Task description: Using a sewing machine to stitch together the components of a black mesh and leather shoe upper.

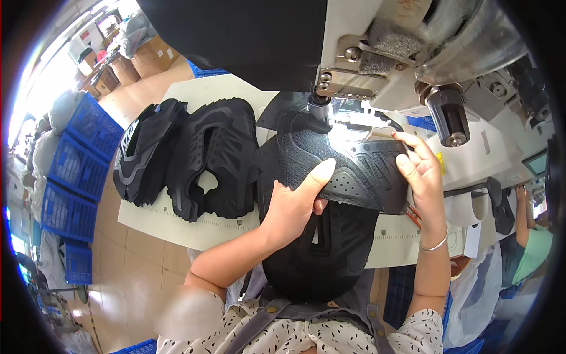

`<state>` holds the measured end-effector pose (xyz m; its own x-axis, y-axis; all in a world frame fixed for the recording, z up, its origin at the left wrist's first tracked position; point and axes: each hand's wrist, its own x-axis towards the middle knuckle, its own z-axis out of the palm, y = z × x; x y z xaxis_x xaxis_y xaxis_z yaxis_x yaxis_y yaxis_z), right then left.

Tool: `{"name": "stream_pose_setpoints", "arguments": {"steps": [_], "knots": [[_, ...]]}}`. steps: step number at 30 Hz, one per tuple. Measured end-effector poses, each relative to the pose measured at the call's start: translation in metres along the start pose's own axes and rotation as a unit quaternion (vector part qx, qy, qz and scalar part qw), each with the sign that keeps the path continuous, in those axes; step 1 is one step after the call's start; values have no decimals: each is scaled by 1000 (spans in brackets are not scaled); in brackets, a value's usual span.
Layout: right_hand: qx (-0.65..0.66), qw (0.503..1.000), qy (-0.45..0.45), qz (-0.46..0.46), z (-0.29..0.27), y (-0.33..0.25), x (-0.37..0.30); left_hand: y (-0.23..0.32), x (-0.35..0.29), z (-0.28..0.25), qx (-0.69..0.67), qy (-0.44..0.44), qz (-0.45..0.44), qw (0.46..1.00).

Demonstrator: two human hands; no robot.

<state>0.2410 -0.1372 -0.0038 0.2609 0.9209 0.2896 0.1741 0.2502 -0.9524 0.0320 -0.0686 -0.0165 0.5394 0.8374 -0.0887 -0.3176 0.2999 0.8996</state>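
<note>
A black shoe upper [359, 184] with perforations and raised line patterns lies under the lit needle area of a sewing machine [321, 109]. My left hand [298, 200] grips its near left edge, thumb on top and most of the fingers hidden beneath. At the right end, my right hand [423, 171] pinches the upper between thumb and fingers. Below it, more black uppers [312, 253] hang over the table edge toward my lap. To the left rest a stack of black uppers [218, 153] and another stack with grey trim [150, 153].
The pale worktable [150, 219] has a ruler marking along its near edge. A dark cover [242, 35] and the machine head [383, 65] overhang the work. Blue crates [76, 168] line the left aisle. A white cylinder [469, 207] stands right; beyond it is another person's arm [522, 218].
</note>
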Motion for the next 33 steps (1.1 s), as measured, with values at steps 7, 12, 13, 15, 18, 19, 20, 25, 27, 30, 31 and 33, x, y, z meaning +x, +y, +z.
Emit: {"name": "stream_pose_setpoints", "arguments": {"steps": [7, 12, 13, 15, 18, 19, 20, 25, 27, 30, 31, 33], "knots": [[5, 999, 48, -16, 0, -10, 6, 3, 6, -3, 27, 14, -8, 999], [21, 998, 51, -28, -4, -3, 12, 1, 5, 3, 26, 24, 44, 998], [19, 998, 55, -25, -4, -3, 12, 1, 5, 4, 26, 20, 39, 999], [8, 999, 48, -24, -4, -2, 11, 2, 6, 3, 1, 19, 51, 998], [6, 998, 54, -37, 0, -3, 7, 5, 8, 0, 14, 13, 44, 999], [0, 997, 61, -39, 1, -3, 6, 6, 9, -1, 6, -1, 50, 999], [4, 997, 61, -45, 2, -3, 6, 6, 9, -2, 7, 1, 50, 999], [2, 997, 53, -52, 3, -2, 6, 7, 10, -4, 50, 20, 21, 998], [3, 997, 52, -49, 2, -1, 6, 8, 11, -4, 44, 18, 26, 999], [5, 997, 55, -50, 3, -2, 6, 11, 13, -4, 39, 15, 30, 999], [7, 998, 48, -51, 4, -2, 5, 12, 14, -4, 39, 14, 32, 999], [10, 998, 40, -51, 6, -4, 4, 14, 15, -4, 42, 12, 34, 998]]}}
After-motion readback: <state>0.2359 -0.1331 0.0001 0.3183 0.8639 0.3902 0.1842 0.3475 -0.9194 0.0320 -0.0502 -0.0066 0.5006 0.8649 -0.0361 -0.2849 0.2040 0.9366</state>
